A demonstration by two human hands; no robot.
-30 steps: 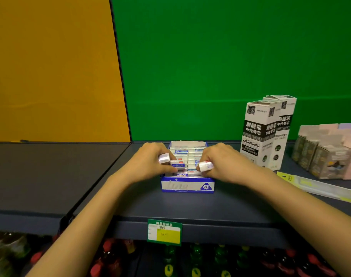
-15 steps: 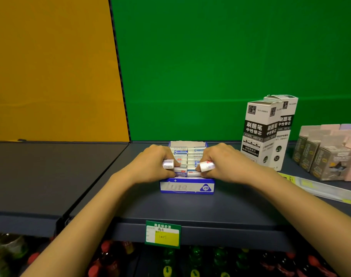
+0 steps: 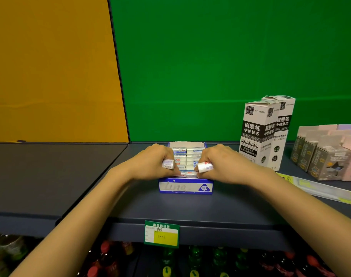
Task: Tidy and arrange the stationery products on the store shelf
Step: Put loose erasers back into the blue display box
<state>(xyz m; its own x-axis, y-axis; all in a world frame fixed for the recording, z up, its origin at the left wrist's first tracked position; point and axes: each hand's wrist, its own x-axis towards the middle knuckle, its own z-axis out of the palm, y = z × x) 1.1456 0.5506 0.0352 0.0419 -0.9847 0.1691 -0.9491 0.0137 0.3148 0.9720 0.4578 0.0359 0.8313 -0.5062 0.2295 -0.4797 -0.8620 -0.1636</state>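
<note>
1. Two curled grips: the left grip (image 3: 152,162) holds a white eraser (image 3: 168,163), and the right grip (image 3: 222,162) holds a second eraser (image 3: 205,166).
2. Both are over the blue eraser box (image 3: 185,187), which stands by the shelf's (image 3: 190,208) back edge.

Shop: price-tagged shelf (image 3: 190,206) of boxed stationery (image 3: 258,132)

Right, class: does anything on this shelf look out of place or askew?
A long flat packet lies slantwise on the shelf, in front of the grey boxes, unlike the upright stock. The left hand and right hand each hold an eraser over the blue box.
</note>
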